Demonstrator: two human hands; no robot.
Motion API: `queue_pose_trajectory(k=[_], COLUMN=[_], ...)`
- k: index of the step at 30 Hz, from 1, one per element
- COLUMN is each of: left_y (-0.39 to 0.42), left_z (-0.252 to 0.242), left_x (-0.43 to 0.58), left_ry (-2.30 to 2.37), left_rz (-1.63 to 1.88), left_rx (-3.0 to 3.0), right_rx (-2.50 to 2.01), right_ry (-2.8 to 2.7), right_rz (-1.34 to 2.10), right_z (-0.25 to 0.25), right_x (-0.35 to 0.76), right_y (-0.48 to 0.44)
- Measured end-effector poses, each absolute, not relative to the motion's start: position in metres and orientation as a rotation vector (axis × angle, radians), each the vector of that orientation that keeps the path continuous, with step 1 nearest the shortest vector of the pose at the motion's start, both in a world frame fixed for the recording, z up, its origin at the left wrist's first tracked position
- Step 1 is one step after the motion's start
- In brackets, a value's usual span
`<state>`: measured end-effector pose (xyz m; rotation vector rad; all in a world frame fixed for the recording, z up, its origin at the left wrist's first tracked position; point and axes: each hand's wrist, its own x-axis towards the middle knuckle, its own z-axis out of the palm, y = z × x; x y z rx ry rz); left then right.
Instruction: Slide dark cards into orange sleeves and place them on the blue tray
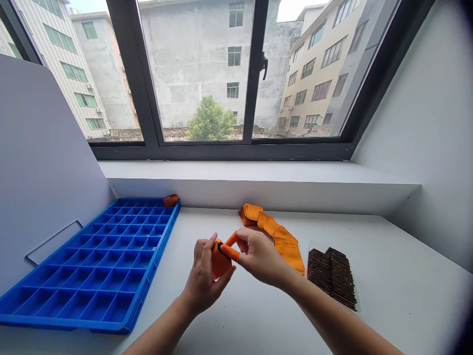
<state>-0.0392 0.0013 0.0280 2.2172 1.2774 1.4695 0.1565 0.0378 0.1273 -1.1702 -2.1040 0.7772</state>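
Observation:
Near the middle of the table, my left hand [204, 276] is closed around a small orange pouch [220, 264], thumb below and fingers behind it. A dark curved strip shows along the pouch's upper edge; whether it is lining or a separate piece I cannot tell. My right hand [254, 254] wears orange finger cots [230, 252] on thumb and index finger, and their tips pinch that upper edge. Behind my right hand, a fanned row of flat orange pouches [284, 241] lies on the table, partly hidden by the hand and wrist.
On the left is a blue compartment tray [129, 315], with a small orange-and-dark item [171, 200] at its far right corner. Dark brown thin pieces [330, 276] stand stacked in a clear tray [359, 301] beside my right forearm. A metal wire handle [51, 239] sits by the left panel.

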Motion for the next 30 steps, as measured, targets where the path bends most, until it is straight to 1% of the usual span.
queue_pose_trajectory(k=[14, 21, 30], left_y=[0.004, 0.006, 0.007], left_z=[0.024, 0.022, 0.016], left_x=[-0.039, -0.039, -0.04], left_ry=[1.28, 1.286, 1.262], left_rz=[1.522, 1.555, 1.54], left_rx=[2.182, 2.179, 2.13], right_rx=[-1.107, -1.092, -1.005], right_ry=[-2.148, -2.353, -2.586], right_rz=[0.588, 0.511, 0.503], right_z=[0.126, 0.124, 0.139], right_x=[0.152, 0.154, 0.159], right_y=[0.035, 0.031, 0.021])
